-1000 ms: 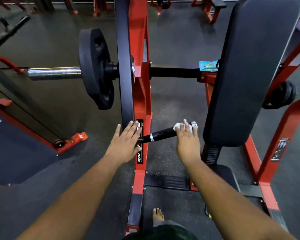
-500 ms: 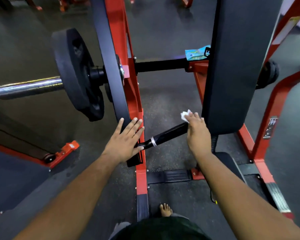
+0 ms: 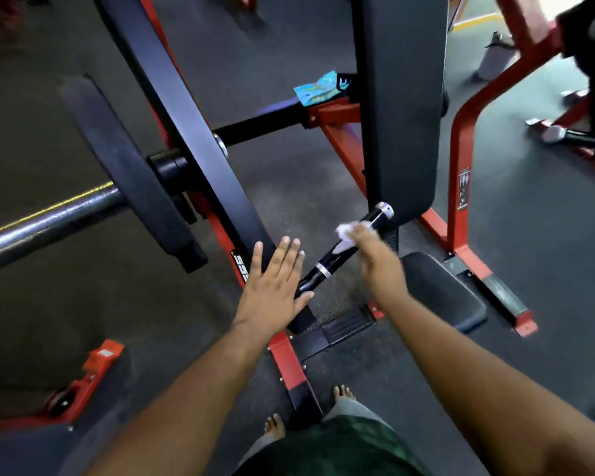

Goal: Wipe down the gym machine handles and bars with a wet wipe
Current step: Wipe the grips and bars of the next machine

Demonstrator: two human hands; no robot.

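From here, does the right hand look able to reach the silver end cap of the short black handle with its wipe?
Probably yes. The right hand presses the white wipe on the short black handle, just below its silver end cap; nothing lies between, though the black back pad sits close behind.

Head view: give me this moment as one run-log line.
step: wiping handle | right hand: holds wipe on handle | left hand: flat on frame | wipe pack: on crossbar

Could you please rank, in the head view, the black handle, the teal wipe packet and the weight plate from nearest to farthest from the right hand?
From the right hand:
1. Black handle, directly under the hand.
2. Teal wipe packet, above on the red frame.
3. Weight plate, far left.
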